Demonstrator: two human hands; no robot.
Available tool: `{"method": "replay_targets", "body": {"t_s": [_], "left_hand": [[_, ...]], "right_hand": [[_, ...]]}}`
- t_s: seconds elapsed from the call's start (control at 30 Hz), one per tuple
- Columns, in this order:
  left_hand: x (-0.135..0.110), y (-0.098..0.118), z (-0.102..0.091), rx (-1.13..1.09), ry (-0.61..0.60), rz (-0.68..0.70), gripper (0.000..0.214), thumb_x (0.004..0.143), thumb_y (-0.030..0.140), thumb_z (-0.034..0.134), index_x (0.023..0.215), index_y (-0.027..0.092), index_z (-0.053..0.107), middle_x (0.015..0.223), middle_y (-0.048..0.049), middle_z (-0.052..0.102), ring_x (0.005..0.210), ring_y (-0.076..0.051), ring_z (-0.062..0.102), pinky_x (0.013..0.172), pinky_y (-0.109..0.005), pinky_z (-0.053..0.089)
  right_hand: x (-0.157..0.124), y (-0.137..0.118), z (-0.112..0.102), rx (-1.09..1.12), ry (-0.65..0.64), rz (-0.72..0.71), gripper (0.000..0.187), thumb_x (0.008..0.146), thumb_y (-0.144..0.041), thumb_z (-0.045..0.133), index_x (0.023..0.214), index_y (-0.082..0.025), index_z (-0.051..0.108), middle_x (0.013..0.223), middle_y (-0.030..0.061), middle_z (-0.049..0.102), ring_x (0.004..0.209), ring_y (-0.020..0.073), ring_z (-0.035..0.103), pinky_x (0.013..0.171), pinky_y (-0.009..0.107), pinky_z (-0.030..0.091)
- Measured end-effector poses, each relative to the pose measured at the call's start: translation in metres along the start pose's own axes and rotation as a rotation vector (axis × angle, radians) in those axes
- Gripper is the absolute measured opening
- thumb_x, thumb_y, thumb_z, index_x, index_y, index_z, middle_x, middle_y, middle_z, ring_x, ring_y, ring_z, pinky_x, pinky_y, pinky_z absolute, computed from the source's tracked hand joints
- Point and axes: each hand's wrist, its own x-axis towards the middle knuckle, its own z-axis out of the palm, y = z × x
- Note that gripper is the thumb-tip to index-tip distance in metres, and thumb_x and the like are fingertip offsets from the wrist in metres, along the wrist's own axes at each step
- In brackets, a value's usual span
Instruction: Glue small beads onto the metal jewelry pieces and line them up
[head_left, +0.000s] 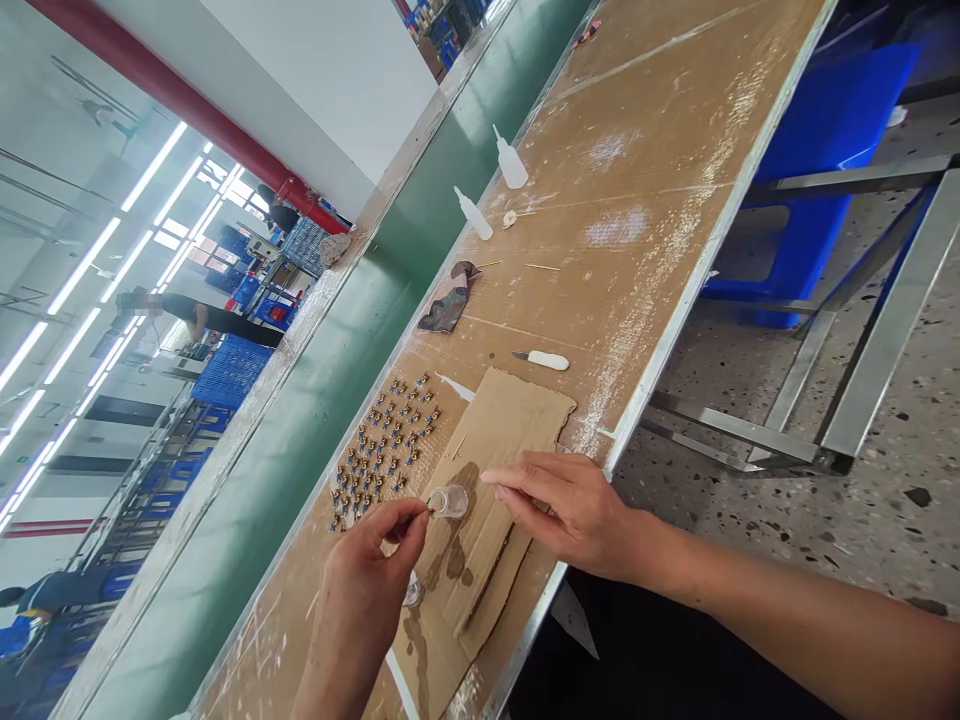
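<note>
My left hand [382, 545] is closed in a pinch, with a small dark part at its fingertips, right beside the rim of a small clear cup [450, 502]. My right hand [566, 505] hovers over the cardboard sheet [517, 410], thumb and fingers drawn together just right of the cup; what they hold, if anything, is too small to tell. Wet brown stains [455, 560] spread around the cup. Partly hidden by my left hand is another small clear container [412, 592]. Several small brass-and-blue parts [382, 440] stand in rows beyond my left hand.
A white-handled knife [547, 360] lies above the cardboard. Farther along the table are a dark crumpled cloth [450, 300], thin sticks [541, 267] and two white nozzle bottles [511, 163] [474, 215]. A green partition [397, 260] borders the far side; a blue stool [817, 170] stands at right.
</note>
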Motion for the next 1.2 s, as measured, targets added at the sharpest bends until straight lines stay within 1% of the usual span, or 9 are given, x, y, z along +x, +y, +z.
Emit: {"method": "replay_targets", "body": {"t_s": [0.1, 0.2, 0.37, 0.47, 0.53, 0.67, 0.8, 1.0, 1.2], "left_hand": [[-0.001, -0.001, 0.000, -0.010, -0.002, -0.004, 0.020, 0.069, 0.042, 0.061, 0.068, 0.025, 0.072, 0.065, 0.0012, 0.070, 0.062, -0.018, 0.064, 0.062, -0.027, 0.048], [-0.012, -0.001, -0.008, -0.022, 0.054, -0.045, 0.020, 0.068, 0.044, 0.063, 0.068, 0.026, 0.072, 0.067, 0.0012, 0.071, 0.064, -0.018, 0.064, 0.061, -0.027, 0.049], [-0.067, -0.013, -0.023, -0.088, 0.268, -0.296, 0.026, 0.063, 0.051, 0.068, 0.071, 0.027, 0.072, 0.073, 0.0017, 0.072, 0.071, -0.019, 0.066, 0.071, -0.027, 0.050], [-0.109, -0.033, -0.017, -0.196, 0.394, -0.520, 0.030, 0.061, 0.051, 0.070, 0.075, 0.025, 0.071, 0.078, 0.0002, 0.073, 0.081, -0.021, 0.066, 0.081, -0.029, 0.048], [-0.132, -0.052, -0.008, -0.288, 0.433, -0.649, 0.034, 0.057, 0.052, 0.073, 0.074, 0.022, 0.071, 0.078, -0.0019, 0.073, 0.083, -0.022, 0.066, 0.082, -0.030, 0.048], [-0.164, -0.085, 0.013, -0.360, 0.489, -0.770, 0.042, 0.053, 0.054, 0.075, 0.073, 0.018, 0.070, 0.075, -0.0043, 0.072, 0.079, -0.023, 0.066, 0.078, -0.032, 0.050], [-0.178, -0.099, 0.028, -0.394, 0.562, -0.806, 0.044, 0.055, 0.056, 0.074, 0.074, 0.017, 0.070, 0.074, -0.0038, 0.071, 0.073, -0.020, 0.065, 0.073, -0.030, 0.050], [-0.181, -0.104, 0.038, -0.429, 0.609, -0.831, 0.038, 0.058, 0.052, 0.074, 0.073, 0.017, 0.069, 0.073, -0.0023, 0.070, 0.072, -0.018, 0.063, 0.073, -0.028, 0.047], [-0.179, -0.106, 0.037, -0.381, 0.553, -0.839, 0.037, 0.059, 0.052, 0.073, 0.073, 0.018, 0.070, 0.069, -0.0016, 0.070, 0.067, -0.016, 0.061, 0.068, -0.026, 0.044]], "right_hand": [[0.000, 0.001, 0.000, 0.002, -0.002, -0.002, 0.018, 0.089, -0.010, 0.045, 0.101, -0.012, 0.059, 0.067, 0.0012, 0.058, 0.057, 0.0080, 0.050, 0.055, 0.020, 0.043], [0.000, 0.001, -0.001, 0.002, 0.001, 0.005, 0.018, 0.089, -0.010, 0.047, 0.102, -0.013, 0.058, 0.067, 0.0009, 0.058, 0.058, 0.0078, 0.051, 0.056, 0.019, 0.044], [-0.002, -0.001, -0.004, 0.003, -0.032, 0.031, 0.017, 0.089, -0.011, 0.049, 0.103, -0.013, 0.059, 0.067, 0.0006, 0.059, 0.058, 0.0072, 0.054, 0.055, 0.019, 0.045], [-0.003, -0.005, -0.006, -0.012, -0.068, 0.070, 0.018, 0.088, -0.011, 0.050, 0.103, -0.015, 0.060, 0.072, 0.0010, 0.063, 0.061, 0.0071, 0.058, 0.056, 0.019, 0.046], [-0.002, -0.008, -0.007, -0.036, -0.093, 0.098, 0.018, 0.088, -0.012, 0.050, 0.102, -0.018, 0.060, 0.076, 0.0001, 0.066, 0.063, 0.0066, 0.060, 0.060, 0.018, 0.048], [-0.003, -0.013, -0.005, -0.099, -0.134, 0.134, 0.015, 0.089, -0.018, 0.052, 0.100, -0.022, 0.061, 0.078, -0.0021, 0.068, 0.059, 0.0064, 0.061, 0.058, 0.019, 0.049], [-0.010, -0.018, 0.001, -0.081, -0.180, 0.189, 0.016, 0.089, -0.022, 0.053, 0.101, -0.024, 0.062, 0.079, -0.0031, 0.068, 0.062, 0.0072, 0.063, 0.060, 0.020, 0.051], [-0.018, -0.018, 0.006, -0.160, -0.191, 0.240, 0.018, 0.087, -0.024, 0.055, 0.103, -0.027, 0.063, 0.081, -0.0045, 0.069, 0.070, 0.0074, 0.064, 0.063, 0.019, 0.051], [-0.012, -0.023, 0.004, -0.254, -0.225, 0.264, 0.018, 0.090, -0.032, 0.051, 0.098, -0.024, 0.064, 0.073, -0.0034, 0.069, 0.064, 0.0074, 0.065, 0.054, 0.019, 0.049]]}}
